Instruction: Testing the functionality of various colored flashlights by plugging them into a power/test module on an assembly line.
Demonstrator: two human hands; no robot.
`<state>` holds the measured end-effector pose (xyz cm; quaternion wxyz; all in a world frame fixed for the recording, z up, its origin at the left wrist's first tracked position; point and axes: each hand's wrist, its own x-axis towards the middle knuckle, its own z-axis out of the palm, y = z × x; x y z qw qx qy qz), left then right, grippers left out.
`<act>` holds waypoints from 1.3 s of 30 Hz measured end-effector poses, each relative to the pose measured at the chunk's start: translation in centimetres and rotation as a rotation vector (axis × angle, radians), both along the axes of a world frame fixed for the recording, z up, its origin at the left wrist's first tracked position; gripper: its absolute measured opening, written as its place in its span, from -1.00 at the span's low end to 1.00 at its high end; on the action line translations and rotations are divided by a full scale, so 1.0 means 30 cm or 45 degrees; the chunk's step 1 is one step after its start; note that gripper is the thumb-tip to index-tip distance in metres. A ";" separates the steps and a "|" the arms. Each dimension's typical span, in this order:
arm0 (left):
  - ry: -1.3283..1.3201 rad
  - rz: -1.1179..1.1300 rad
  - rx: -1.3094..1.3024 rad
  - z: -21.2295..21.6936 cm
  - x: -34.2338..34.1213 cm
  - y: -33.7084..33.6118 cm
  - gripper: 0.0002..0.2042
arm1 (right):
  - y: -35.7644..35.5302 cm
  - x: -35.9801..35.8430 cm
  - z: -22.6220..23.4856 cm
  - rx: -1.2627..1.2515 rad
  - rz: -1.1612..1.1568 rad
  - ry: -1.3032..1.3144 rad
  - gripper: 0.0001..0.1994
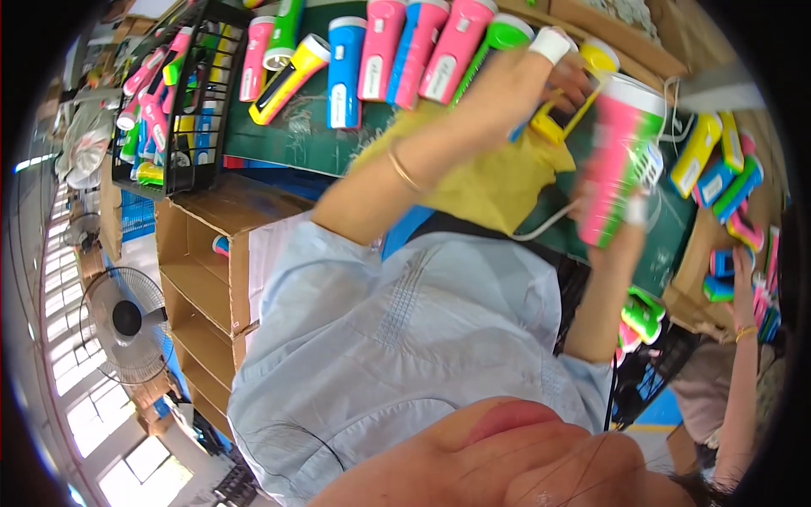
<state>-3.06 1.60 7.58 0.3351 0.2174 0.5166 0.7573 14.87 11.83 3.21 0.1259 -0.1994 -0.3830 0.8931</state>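
My right hand (619,241) is closed around the lower part of a pink and green flashlight (610,160), which stands tilted with its white-rimmed head up. White covers sit on some of my fingertips. My left hand (541,80) reaches across above a yellow cloth (473,173), its fingers bent and smeared by motion. Close under those fingers is a yellow flashlight-like piece (551,125) with a thin yellow loop; whether I grip it is unclear. A row of pink, blue, yellow and green flashlights (380,51) lies along the far side of the green table (291,139).
A black crate (173,173) full of flashlights stands at the left, beside a cardboard shelf (203,253). A white cable (549,224) crosses the table. At the right, more flashlights (718,165) lie in a cardboard box, with another person's hand (743,279) nearby. A fan (127,319) stands farther left.
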 end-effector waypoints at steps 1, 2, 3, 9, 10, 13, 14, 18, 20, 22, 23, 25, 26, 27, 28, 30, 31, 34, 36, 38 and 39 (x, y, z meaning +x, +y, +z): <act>0.829 0.214 -0.356 0.004 -0.123 -0.015 -0.58 | 0.070 0.021 0.036 -0.137 -0.141 0.115 -0.57; 0.820 0.490 -0.113 0.026 -0.238 -0.027 -0.73 | 0.183 0.097 0.005 0.216 -0.460 -0.055 -0.52; 0.914 0.578 -0.211 -0.026 -0.448 -0.058 -0.73 | 0.287 0.156 0.028 0.427 -0.554 0.025 -0.58; 1.338 0.667 -1.700 -0.227 -1.243 -0.327 -0.27 | 0.694 0.386 -0.025 0.666 -1.205 -0.251 -0.71; 1.329 0.713 -1.980 -0.264 -1.246 -0.291 -0.24 | 0.687 0.371 -0.022 0.664 -1.218 -0.247 -0.71; 1.870 0.342 -2.293 -0.254 -1.298 -0.301 -0.41 | 0.587 0.286 0.018 1.022 -1.394 -0.650 -0.68; 2.210 0.015 -2.445 -0.234 -1.303 -0.320 -0.47 | 0.545 0.255 0.027 1.461 -1.501 -0.827 -0.66; 0.403 0.254 -0.772 -0.048 -1.010 -0.251 -0.55 | 0.248 0.135 0.122 2.013 -1.373 -0.654 -0.69; 0.181 -0.085 -0.116 0.143 -0.534 -0.195 -0.47 | 0.113 0.057 0.062 1.196 -0.918 -0.233 -0.55; 0.569 0.150 -0.401 -0.057 -0.348 -0.237 -0.67 | -0.037 -0.102 0.076 0.694 -0.278 0.197 -0.37; 0.284 -0.041 -0.267 -0.076 -0.145 -0.221 -0.71 | -0.071 -0.152 0.030 0.302 -0.087 0.274 -0.49; 0.577 -0.314 -0.213 -0.030 0.175 -0.199 -0.80 | -0.198 -0.170 0.163 0.275 -0.462 0.123 -0.59; -0.210 -0.657 -0.143 -0.022 0.238 -0.233 -0.79 | -0.204 -0.131 0.182 0.529 -0.637 0.223 -0.63; -0.038 -0.771 -0.148 -0.005 0.263 -0.256 -0.76 | -0.166 -0.072 0.145 0.882 -0.535 0.747 -0.71; 0.205 -0.574 -0.165 -0.015 0.262 -0.263 -0.75 | -0.126 -0.041 0.115 1.728 -0.552 0.484 -0.74; 0.461 -0.205 -0.222 -0.058 0.244 -0.271 -0.61 | -0.141 -0.080 0.107 1.357 -0.423 -0.038 -0.77; 0.539 -0.142 -0.115 -0.089 0.232 -0.255 -0.55 | -0.159 -0.072 0.108 0.843 -0.142 -0.259 -0.73; 0.261 -0.149 -0.004 -0.135 0.235 -0.187 -0.52 | -0.213 -0.049 -0.021 1.379 -0.131 0.078 -0.59; 0.074 -0.123 0.001 -0.095 0.239 -0.167 -0.58 | -0.216 -0.029 -0.023 1.109 0.044 0.082 -0.59; -0.253 0.067 0.119 -0.080 0.248 -0.144 -0.67 | -0.186 0.001 -0.029 1.138 -0.122 0.043 -0.72; -0.375 0.025 0.142 -0.073 0.226 -0.140 -0.72 | -0.159 0.010 -0.044 1.102 -0.147 -0.051 -0.75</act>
